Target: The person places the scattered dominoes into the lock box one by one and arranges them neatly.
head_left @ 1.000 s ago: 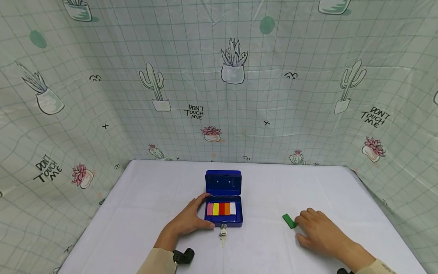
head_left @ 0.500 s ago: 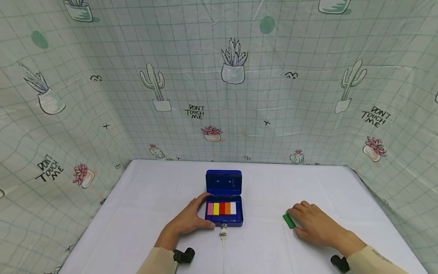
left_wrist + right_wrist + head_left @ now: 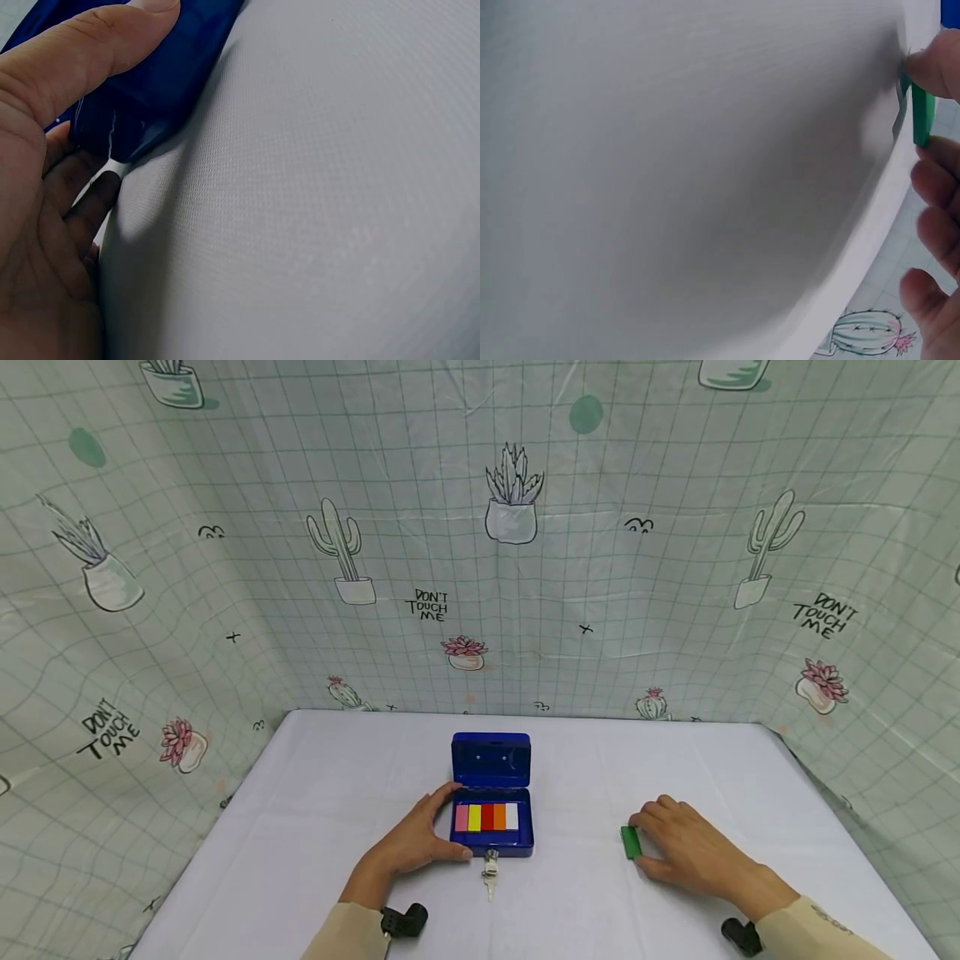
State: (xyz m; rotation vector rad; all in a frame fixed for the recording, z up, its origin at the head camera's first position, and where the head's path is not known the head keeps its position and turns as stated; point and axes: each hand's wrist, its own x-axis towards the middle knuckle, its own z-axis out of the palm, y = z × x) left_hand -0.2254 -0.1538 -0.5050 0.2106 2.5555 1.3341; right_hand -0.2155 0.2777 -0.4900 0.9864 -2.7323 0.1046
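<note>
A small blue cash box [image 3: 492,850] stands with its lid [image 3: 491,760] raised at the back. Inside it lie several coloured blocks side by side: pink, yellow, red [image 3: 487,817], orange and white. My left hand [image 3: 408,839] grips the box at its left side, thumb at the front corner and fingers at the rear; the left wrist view shows the thumb against the blue wall [image 3: 165,82]. To the right, my right hand [image 3: 690,852] pinches a green block [image 3: 631,842] by its two ends between thumb and fingers. In the right wrist view the green block [image 3: 922,116] is seen edge-on.
Keys [image 3: 490,878] hang from the lock at the box's front and lie toward the near edge of the white-covered table [image 3: 570,893]. A cactus-print cloth [image 3: 517,593] rises behind the table and on both sides.
My right hand has moved forward and left onto the green block and now pinches it. The block has turned more upright in view. My left hand and the box have stayed put.
</note>
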